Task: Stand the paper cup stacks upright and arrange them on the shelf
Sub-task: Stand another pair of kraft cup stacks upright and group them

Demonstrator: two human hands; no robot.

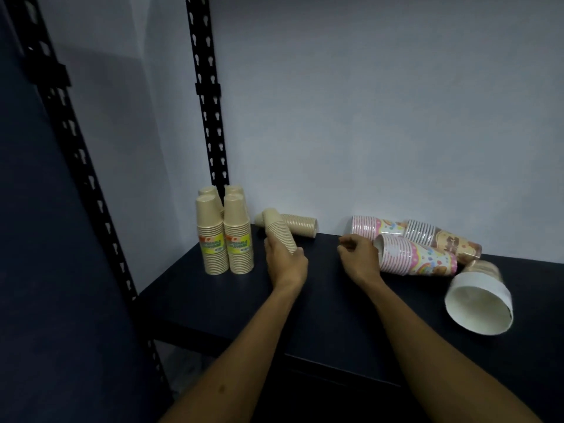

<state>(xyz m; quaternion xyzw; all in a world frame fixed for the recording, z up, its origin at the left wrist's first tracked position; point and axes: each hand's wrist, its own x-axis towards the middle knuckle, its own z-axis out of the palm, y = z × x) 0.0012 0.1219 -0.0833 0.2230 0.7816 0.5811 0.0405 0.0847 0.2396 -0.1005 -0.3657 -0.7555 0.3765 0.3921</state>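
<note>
Several tan cup stacks (225, 236) stand upright at the back left of the dark shelf (329, 303). My left hand (285, 259) grips another tan stack (279, 232), tilted up off the shelf. Behind it a further tan stack (297, 224) lies on its side by the wall. My right hand (358, 257) hovers loosely curled and holds nothing, just left of a pink patterned stack (418, 254) lying on its side. Two more patterned stacks (375, 227) (442, 239) lie behind that one. A large white-lined stack (479, 297) lies at the right, its mouth facing me.
Black perforated shelf uprights (210, 117) (70, 148) rise at the left. A pale wall (381, 117) backs the shelf. The shelf's front edge (213, 343) runs diagonally below my forearms.
</note>
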